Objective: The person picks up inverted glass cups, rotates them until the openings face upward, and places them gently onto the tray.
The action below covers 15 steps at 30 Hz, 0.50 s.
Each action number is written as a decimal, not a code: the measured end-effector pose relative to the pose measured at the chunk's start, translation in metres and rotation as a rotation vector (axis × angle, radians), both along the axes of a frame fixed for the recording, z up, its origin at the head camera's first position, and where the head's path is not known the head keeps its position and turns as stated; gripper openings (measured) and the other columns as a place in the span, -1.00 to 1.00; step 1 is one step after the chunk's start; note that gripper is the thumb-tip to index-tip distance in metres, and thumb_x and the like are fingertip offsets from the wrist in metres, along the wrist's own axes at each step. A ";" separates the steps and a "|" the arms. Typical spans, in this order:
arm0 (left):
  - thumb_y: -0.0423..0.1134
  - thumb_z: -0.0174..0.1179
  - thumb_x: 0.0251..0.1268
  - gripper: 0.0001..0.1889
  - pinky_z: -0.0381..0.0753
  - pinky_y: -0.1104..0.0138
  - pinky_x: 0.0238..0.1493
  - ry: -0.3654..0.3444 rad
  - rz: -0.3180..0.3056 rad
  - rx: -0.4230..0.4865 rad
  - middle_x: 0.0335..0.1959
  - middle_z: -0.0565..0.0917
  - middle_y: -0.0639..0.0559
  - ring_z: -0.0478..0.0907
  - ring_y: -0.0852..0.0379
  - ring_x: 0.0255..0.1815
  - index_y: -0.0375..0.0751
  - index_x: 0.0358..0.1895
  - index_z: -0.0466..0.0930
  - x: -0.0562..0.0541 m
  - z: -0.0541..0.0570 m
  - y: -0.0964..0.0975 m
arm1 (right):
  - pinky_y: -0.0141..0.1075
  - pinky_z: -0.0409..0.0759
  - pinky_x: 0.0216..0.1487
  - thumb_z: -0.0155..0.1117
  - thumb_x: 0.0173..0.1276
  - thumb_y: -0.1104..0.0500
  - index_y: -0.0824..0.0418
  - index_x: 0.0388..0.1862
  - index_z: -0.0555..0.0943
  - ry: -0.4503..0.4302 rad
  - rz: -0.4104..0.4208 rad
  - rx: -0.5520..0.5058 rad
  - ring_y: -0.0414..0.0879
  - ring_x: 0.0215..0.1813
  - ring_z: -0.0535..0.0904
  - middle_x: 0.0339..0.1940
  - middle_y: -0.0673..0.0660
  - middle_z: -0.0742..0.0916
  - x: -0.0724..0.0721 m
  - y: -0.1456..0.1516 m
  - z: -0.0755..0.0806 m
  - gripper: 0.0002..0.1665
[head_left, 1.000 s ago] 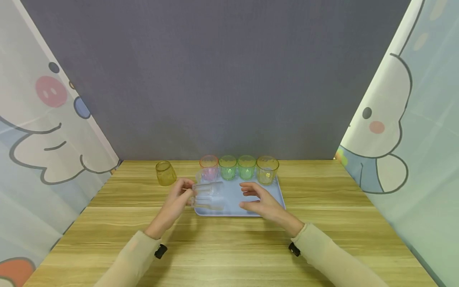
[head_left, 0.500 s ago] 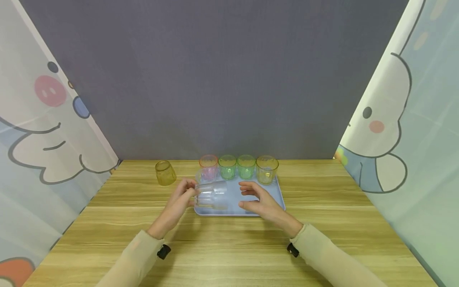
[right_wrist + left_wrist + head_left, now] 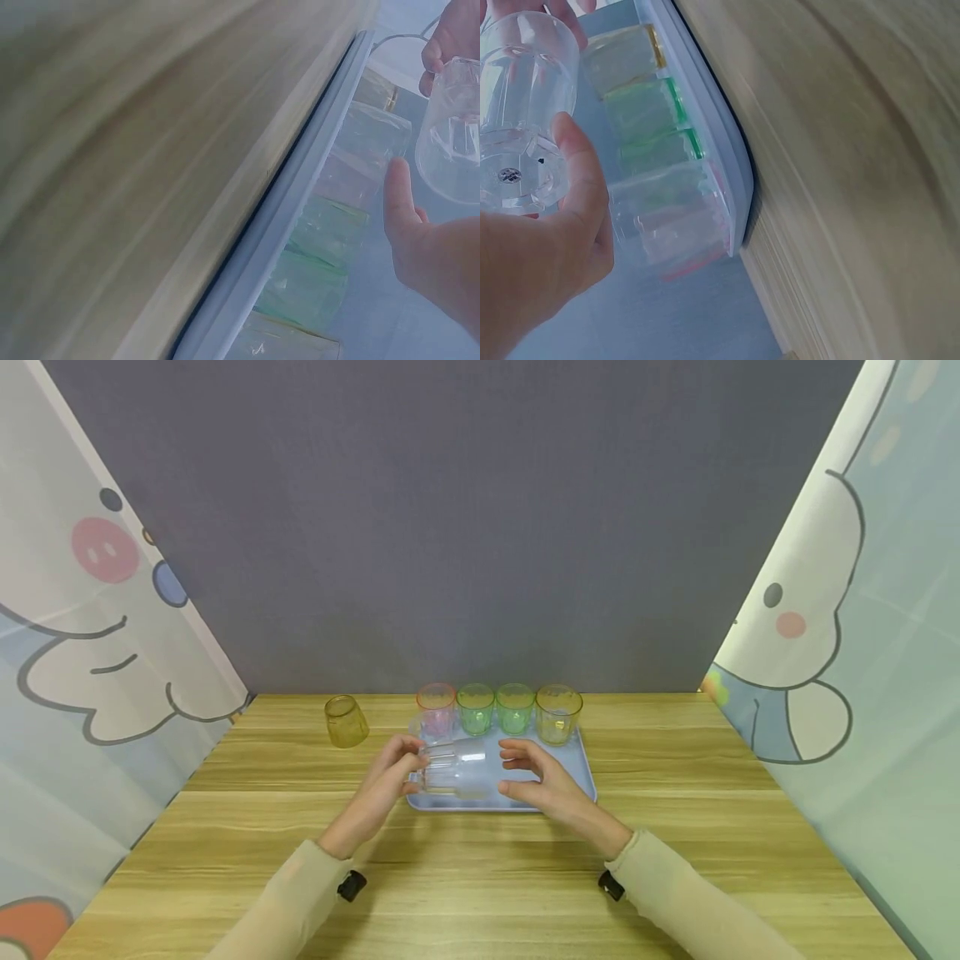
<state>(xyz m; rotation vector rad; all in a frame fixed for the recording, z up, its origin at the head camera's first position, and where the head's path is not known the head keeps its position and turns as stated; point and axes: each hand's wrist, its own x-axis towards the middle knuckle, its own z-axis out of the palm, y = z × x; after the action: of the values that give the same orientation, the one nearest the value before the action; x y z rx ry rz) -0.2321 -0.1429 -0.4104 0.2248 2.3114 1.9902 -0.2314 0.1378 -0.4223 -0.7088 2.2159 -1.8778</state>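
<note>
My left hand (image 3: 386, 781) grips a clear glass tumbler (image 3: 459, 768) by its base end. The tumbler is tipped on its side above the light blue tray (image 3: 517, 811), its mouth toward my right hand (image 3: 543, 783). In the left wrist view, the thumb lies along the tumbler's (image 3: 525, 97) faceted lower part. My right hand hovers over the tray with fingers bent and spread, holding nothing. A small gap separates its fingertips from the tumbler's rim. Behind the hands, a pink glass (image 3: 437, 714), two green glasses (image 3: 476, 714) and a larger yellow-rimmed glass (image 3: 558, 718) stand in a row.
An amber glass (image 3: 347, 723) stands upside down on the wooden table (image 3: 480, 877), left of the tray. Another clear glass (image 3: 375, 127) is beside the pink one at the tray's left. A dark grey panel (image 3: 480, 527) rises behind, with printed curtains (image 3: 885, 610) on both sides.
My left hand has moved right with the clear glass tumbler, bringing its mouth closer to my right hand. The right hand and the row of glasses have stayed put.
</note>
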 end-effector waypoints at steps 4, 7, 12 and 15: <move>-0.25 0.05 0.42 -0.71 0.56 0.10 0.09 -0.006 -0.003 0.024 0.04 0.44 -0.09 0.40 -0.07 0.16 -0.26 0.12 0.37 0.000 0.000 0.004 | 0.04 0.45 0.30 0.36 0.39 0.16 0.17 0.53 0.32 0.005 0.003 0.000 0.26 0.42 0.38 0.40 0.30 0.47 0.000 0.000 0.000 -0.23; -0.25 0.06 0.42 -0.73 0.55 0.13 0.06 -0.006 -0.010 0.040 0.01 0.44 -0.08 0.40 -0.05 0.13 -0.26 0.09 0.36 0.000 0.000 0.007 | 0.04 0.46 0.30 0.35 0.41 0.16 0.22 0.53 0.30 0.013 0.010 -0.005 0.29 0.42 0.37 0.41 0.36 0.45 0.000 0.001 -0.001 -0.23; -0.25 0.05 0.41 -0.76 0.55 0.12 0.03 -0.007 -0.018 0.036 -0.02 0.45 -0.07 0.40 -0.04 0.09 -0.22 0.05 0.37 0.002 -0.002 0.011 | 0.00 0.48 0.28 0.34 0.41 0.18 0.28 0.54 0.27 0.018 0.031 -0.026 0.33 0.42 0.36 0.41 0.37 0.45 0.000 0.000 -0.002 -0.21; -0.25 0.06 0.41 -0.77 0.56 0.10 0.04 -0.007 -0.024 0.033 -0.01 0.47 -0.08 0.41 -0.05 0.11 -0.22 0.04 0.39 0.003 -0.004 0.013 | -0.03 0.49 0.27 0.34 0.41 0.17 0.30 0.54 0.26 0.016 0.041 -0.038 0.34 0.42 0.36 0.40 0.37 0.45 0.001 -0.001 -0.001 -0.20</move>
<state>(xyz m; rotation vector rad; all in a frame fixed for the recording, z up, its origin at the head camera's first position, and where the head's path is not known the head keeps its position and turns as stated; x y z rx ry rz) -0.2293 -0.1298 -0.4144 0.2463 2.2622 2.0158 -0.2308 0.1366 -0.4235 -0.7723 2.1630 -1.9062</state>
